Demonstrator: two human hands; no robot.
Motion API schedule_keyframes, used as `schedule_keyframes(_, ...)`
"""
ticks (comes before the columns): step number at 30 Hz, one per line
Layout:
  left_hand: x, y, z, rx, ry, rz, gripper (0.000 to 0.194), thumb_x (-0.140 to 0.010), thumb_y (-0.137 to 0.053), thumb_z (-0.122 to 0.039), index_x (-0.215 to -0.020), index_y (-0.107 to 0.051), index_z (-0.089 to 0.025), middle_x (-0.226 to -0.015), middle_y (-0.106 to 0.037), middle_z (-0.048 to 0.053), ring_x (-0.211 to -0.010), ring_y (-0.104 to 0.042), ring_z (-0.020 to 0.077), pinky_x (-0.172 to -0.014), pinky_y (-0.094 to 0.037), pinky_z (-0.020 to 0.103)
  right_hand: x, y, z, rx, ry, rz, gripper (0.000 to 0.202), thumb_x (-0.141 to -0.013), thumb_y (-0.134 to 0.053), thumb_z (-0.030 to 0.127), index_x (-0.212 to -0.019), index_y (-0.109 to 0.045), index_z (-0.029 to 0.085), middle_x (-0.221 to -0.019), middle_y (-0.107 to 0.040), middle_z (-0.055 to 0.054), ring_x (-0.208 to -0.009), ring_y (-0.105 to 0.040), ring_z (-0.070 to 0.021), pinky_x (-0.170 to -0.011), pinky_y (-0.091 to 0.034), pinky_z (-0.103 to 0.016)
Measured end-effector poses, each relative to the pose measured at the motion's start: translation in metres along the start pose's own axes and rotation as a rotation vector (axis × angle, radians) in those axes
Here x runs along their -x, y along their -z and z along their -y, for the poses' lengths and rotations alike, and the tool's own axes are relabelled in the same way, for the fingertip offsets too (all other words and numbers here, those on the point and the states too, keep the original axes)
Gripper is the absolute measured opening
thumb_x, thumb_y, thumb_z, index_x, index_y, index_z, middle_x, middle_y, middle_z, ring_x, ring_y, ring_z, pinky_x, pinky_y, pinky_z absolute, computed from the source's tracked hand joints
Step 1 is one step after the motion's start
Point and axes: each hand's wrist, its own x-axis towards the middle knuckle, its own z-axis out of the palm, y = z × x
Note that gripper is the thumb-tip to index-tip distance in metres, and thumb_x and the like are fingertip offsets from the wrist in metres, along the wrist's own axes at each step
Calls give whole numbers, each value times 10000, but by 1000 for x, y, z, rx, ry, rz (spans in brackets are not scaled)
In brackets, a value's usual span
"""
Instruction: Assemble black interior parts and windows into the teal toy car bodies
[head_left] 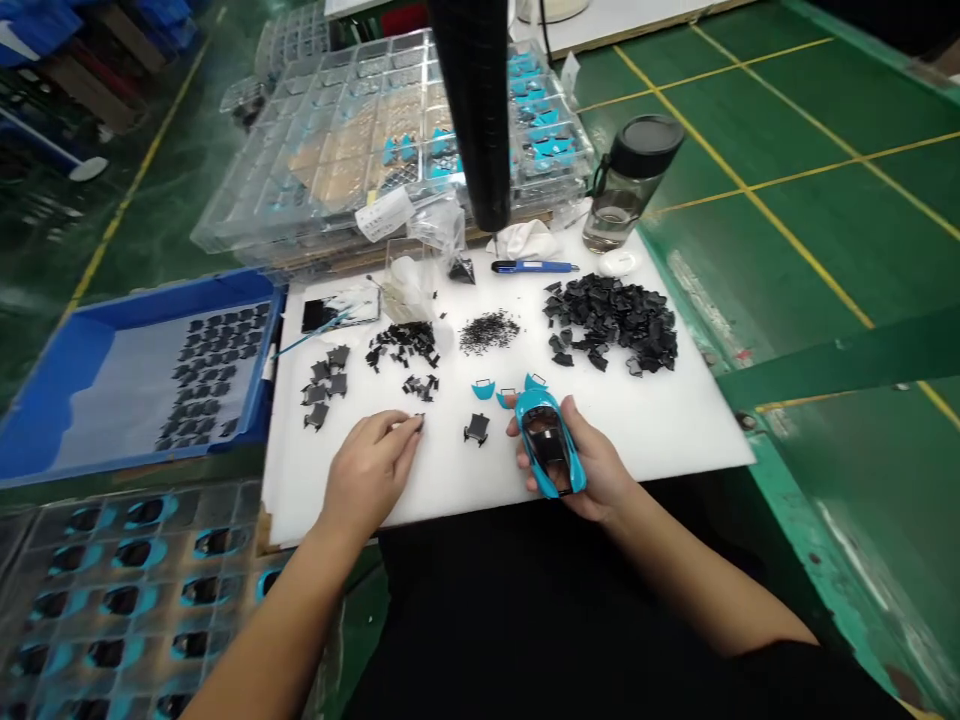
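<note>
My right hand (592, 460) holds a blue toy car body (551, 440) with a dark inside, above the white board (442, 480). My left hand (375, 465) pinches a small black part (420, 421) between thumb and finger, just below a small cluster of black parts (421, 387). Between the hands lies one black assembled piece (475, 429). Small blue parts (483, 389) sit just left of the car body. Farther back are a pile of small black pieces (405, 343), a heap of tiny black bits (489, 332) and a large heap of black parts (619, 320).
A blue tray (259, 400) of black parts stands at the left. Clear compartment trays (262, 235) are stacked behind the board; another (165, 545) with blue bodies is lower left. A bottle (626, 185) and blue cutter (536, 267) are at the back, below a black column (480, 110).
</note>
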Motion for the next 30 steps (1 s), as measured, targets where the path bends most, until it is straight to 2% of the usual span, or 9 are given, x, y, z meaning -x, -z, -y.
schedule_keyframes(3, 7, 1, 1, -78, -24, 16, 211, -933, -585, -184, -1126, -668, -177, -992, -689, 86, -863, -641, 233, -781, -548, 380, 1, 1, -1, 16, 4, 11, 537, -968, -467, 611, -1239, -679, 199, -1083, -685, -106, -695, -659, -158, -519, -613, -279)
schedule_keyframes(7, 8, 10, -5, 19, -41, 101, 295, -917, -634, -276, -1191, -640, -165, -1100, -669, 111, -970, -643, 247, -841, -549, 381, 3, 1, -1, 16, -3, -6, 543, -949, -499, 621, -1251, -674, 205, -1065, -678, -97, -717, -660, -164, -536, -619, -279)
schedule_keyframes(9, 1, 16, -4, 62, -6, 78, 300, -911, -649, -304, -1176, -647, -163, -1105, -667, 109, -1004, -643, 239, -862, -544, 360, 2, 2, -1, 16, -3, -12, 540, -949, -504, 616, -1251, -674, 201, -1077, -678, -102, -703, -650, -160, -516, -611, -274)
schedule_keyframes(12, -15, 20, 5, 4, 85, 13, 204, -940, -600, -287, -1081, -677, -162, -1022, -686, 93, -948, -652, 225, -841, -535, 349, 0, 1, 0, 5, -2, -11, 526, -953, -513, 597, -1253, -671, 195, -1096, -684, -110, -676, -634, -150, -505, -601, -267)
schedule_keyframes(14, -26, 18, 12, -41, 148, 25, 184, -957, -560, -282, -1032, -683, -168, -971, -692, 79, -906, -654, 225, -830, -528, 363, -1, 1, 1, -5, -4, -15, 518, -954, -517, 593, -1251, -672, 199, -1080, -688, -103, -674, -634, -149, -511, -601, -267)
schedule_keyframes(16, -37, 13, 16, -20, 193, 94, 178, -959, -543, -282, -1020, -679, -184, -955, -693, 64, -905, -652, 227, -818, -524, 364, -1, 1, 1, -13, -7, -19, 510, -951, -523, 593, -1244, -676, 204, -1059, -690, -93, -676, -637, -151, -518, -603, -272)
schedule_keyframes(21, -54, -1, 11, 75, 207, 233, 153, -907, -583, -265, -1012, -679, -208, -930, -672, 55, -915, -643, 240, -780, -520, 357, 0, 1, 0, -14, 23, -10, 503, -962, -508, 581, -1232, -681, 193, -1086, -691, -109, -669, -636, -149, -497, -593, -268)
schedule_keyframes(26, -56, -4, 10, 107, 191, 257, 163, -908, -553, -285, -932, -699, -215, -900, -667, 52, -862, -640, 231, -737, -516, 355, 0, 3, 0, -23, 13, 18, 539, -959, -498, 608, -1259, -664, 192, -1099, -691, -118, -700, -653, -159, -519, -605, -275)
schedule_keyframes(30, -53, -1, 12, 140, 175, 220, 191, -927, -530, -294, -891, -698, -212, -891, -672, 52, -865, -638, 216, -755, -514, 348, -1, 3, 0, -28, 5, 19, 530, -961, -500, 603, -1241, -666, 185, -1064, -693, -105, -680, -647, -151, -513, -603, -272)
